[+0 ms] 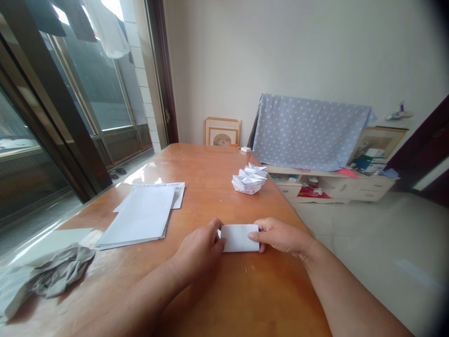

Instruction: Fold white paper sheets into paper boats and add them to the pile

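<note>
A small white rectangle of folded paper (236, 238) is held level between my two hands, just over the near part of the wooden table. My left hand (204, 239) pinches its left end, thumb at the front and fingers curled behind. At the right end, my right hand (278, 235) grips it with the thumb on top and fingers underneath. Beyond my hands, toward the right edge, sits a cluster of folded paper boats (249, 179) nested close together. To the left lies a stack of white paper sheets (140, 213), with some printed or written sheets below.
The wooden table (203, 164) bears a grey cloth (63, 271) at the near left and a small white box (245, 149) at the far end. Behind stands a cabinet (336, 187), beside something under a dotted blue cloth (308, 133). Glass doors (80, 93) run along the left.
</note>
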`<move>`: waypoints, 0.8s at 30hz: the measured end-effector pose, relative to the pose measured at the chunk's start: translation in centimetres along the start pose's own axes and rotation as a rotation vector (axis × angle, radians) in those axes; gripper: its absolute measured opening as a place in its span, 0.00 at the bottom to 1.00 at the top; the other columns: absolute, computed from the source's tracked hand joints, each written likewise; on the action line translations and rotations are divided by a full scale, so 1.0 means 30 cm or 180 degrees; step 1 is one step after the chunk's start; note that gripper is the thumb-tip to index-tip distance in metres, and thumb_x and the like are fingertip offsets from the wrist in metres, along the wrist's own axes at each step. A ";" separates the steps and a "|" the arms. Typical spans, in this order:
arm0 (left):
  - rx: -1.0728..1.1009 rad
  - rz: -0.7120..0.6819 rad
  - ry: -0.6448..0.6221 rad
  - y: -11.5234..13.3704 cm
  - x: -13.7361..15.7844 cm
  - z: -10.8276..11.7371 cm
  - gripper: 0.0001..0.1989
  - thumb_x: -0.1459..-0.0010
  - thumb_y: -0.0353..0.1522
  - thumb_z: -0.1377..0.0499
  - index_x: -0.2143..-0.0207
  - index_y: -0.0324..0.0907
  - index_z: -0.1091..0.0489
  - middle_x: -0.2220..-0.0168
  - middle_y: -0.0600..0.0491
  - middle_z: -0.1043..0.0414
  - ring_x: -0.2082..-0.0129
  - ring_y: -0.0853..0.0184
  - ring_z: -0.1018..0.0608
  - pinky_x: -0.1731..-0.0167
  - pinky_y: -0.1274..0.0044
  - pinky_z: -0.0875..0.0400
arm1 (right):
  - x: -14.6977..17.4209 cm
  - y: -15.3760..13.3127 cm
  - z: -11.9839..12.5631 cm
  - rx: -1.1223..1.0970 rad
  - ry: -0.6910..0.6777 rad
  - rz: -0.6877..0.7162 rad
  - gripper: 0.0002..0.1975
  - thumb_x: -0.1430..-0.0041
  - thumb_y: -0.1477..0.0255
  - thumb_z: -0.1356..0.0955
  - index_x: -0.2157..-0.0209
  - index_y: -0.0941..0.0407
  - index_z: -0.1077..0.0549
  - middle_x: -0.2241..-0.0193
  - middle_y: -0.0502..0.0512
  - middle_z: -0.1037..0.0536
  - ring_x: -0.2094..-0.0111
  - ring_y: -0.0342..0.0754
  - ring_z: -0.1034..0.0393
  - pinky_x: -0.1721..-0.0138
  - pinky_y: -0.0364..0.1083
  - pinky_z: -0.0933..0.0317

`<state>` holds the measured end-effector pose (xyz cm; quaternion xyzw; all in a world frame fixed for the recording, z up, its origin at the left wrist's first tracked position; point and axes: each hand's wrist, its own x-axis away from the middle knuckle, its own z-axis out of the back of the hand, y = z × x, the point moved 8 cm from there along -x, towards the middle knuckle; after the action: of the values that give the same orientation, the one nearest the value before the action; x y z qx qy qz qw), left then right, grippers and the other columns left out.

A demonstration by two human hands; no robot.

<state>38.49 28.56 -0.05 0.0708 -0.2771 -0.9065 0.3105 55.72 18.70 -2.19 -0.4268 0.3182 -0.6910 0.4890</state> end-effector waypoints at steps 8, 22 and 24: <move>0.0298 0.0002 0.0047 -0.026 -0.015 -0.020 0.27 0.39 0.35 0.48 0.37 0.44 0.43 0.65 0.53 0.23 0.65 0.62 0.22 0.70 0.76 0.36 | -0.039 0.055 0.003 0.0087 0.0318 -0.0137 0.15 0.40 0.60 0.32 0.73 0.57 0.28 0.80 0.52 0.24 0.78 0.44 0.32 0.71 0.43 0.41; 0.0680 -0.0056 -0.0022 -0.023 -0.024 -0.012 0.10 0.43 0.39 0.44 0.68 0.43 0.38 0.72 0.57 0.32 0.72 0.67 0.29 0.73 0.77 0.41 | -0.029 0.009 -0.014 -0.0148 0.0110 0.0091 0.14 0.40 0.61 0.32 0.73 0.57 0.29 0.81 0.48 0.26 0.78 0.41 0.32 0.73 0.39 0.43; 0.0880 -0.0058 -0.0134 -0.021 -0.024 -0.015 0.11 0.43 0.40 0.44 0.71 0.43 0.40 0.74 0.57 0.34 0.73 0.68 0.31 0.73 0.77 0.40 | -0.026 0.009 -0.013 -0.0264 0.0043 0.0127 0.13 0.43 0.61 0.30 0.71 0.58 0.29 0.78 0.49 0.25 0.76 0.41 0.31 0.75 0.38 0.45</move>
<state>38.88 29.19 -0.80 0.0965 -0.4052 -0.8637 0.2836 55.61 19.38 -2.80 -0.4356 0.3583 -0.6702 0.4824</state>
